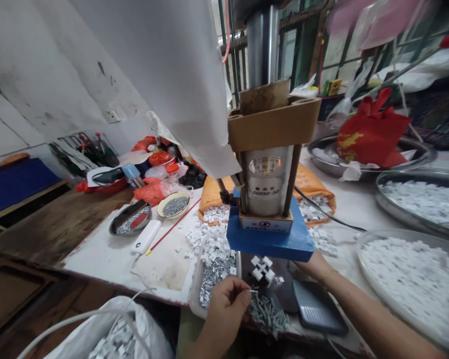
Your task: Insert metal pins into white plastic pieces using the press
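Note:
My left hand [228,304] is closed, its thumb and forefinger pinching a small metal nail [253,291]. Just right of it lies a heap of grey nails [268,314]. My right hand [311,263] reaches under the blue base [269,244] of a press [265,184]; its fingers are hidden there. Beneath that base sits a cluster of white plastic clips [262,269]. Beside my left hand, a clear plastic bin [195,294] contains loose nails and white clips.
A dark ridged pedal-like box [318,306] lies below my right forearm. Trays of white clips [407,279] stand at right. Orange sacks [211,192] lie behind the press. At left are a nail bowl [174,204], a white power strip [146,238] and a red stick [174,225].

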Demonstrator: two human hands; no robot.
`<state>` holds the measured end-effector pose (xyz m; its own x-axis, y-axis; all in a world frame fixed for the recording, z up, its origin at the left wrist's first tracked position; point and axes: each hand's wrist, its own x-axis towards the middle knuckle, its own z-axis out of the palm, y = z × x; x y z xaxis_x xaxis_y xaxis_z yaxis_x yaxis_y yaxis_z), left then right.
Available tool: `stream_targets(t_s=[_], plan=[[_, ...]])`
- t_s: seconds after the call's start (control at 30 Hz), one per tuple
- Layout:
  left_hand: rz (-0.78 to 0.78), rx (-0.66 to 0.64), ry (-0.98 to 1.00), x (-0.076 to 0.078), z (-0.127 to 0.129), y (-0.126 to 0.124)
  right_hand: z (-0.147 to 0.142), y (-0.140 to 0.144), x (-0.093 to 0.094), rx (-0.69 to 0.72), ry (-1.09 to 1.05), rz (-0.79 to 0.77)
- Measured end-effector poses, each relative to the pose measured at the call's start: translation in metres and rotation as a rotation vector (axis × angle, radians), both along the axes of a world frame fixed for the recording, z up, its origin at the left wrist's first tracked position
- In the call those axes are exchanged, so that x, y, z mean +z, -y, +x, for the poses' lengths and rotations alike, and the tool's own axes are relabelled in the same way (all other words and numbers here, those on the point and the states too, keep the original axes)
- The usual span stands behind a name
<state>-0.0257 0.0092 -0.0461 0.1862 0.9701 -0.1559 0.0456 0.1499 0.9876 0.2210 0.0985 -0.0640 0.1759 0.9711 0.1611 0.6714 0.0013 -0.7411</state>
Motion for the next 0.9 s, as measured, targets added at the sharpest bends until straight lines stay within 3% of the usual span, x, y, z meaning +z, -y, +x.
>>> stream_targets(t_s=[0.1,0.17,0.33,0.47,0.73,0.8,0.9], plan=[[0.050,-0.006,-0.058,0.002,0.001,0.001,0.007,0.023,0.013,0.028,-0.088,-0.074],[0.171,-0.004,-0.155,0.008,0.005,0.003,0.001,0.045,0.023,0.043,-0.161,-0.122],[0.590,-0.043,-0.303,0.028,0.021,0.006,-0.043,0.095,0.038,0.041,-0.712,-0.365],[0.725,-0.095,-0.393,0.032,0.025,0.007,-0.069,0.105,0.037,0.047,-0.919,-0.404],[0.838,-0.076,-0.717,0.028,0.018,0.015,-0.075,0.104,0.042,0.045,-0.849,-0.258],[0.773,-0.103,-0.682,0.030,0.019,0.015,-0.074,0.105,0.042,0.069,-0.804,-0.207],[0.502,-0.124,-0.500,0.032,0.021,0.011,-0.070,0.107,0.043,0.115,-0.766,-0.193]])
